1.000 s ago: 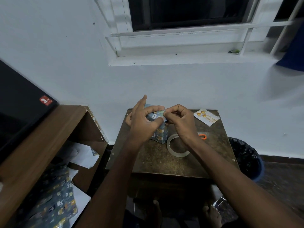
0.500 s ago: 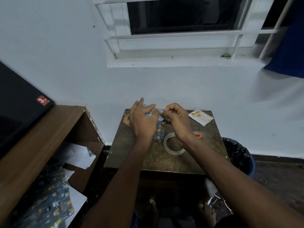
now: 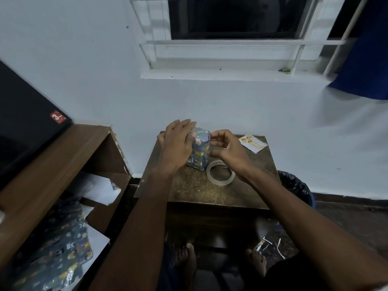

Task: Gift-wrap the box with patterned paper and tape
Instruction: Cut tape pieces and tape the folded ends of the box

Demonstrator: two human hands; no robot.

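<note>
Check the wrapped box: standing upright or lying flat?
Upright: the wrapped box stands on end on the table, left hand steadying it.

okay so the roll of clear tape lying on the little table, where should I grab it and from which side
Pinch the near rim of the tape roll from above, one finger inside the open centre and the thumb outside. It lies flat, so its outer wall sits low, and the wrapped box crowds its far left side.

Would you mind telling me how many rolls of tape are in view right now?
1. The clear tape roll lies flat on the small table, just right of the wrapped box, under the right hand. Others may be hidden.
</note>
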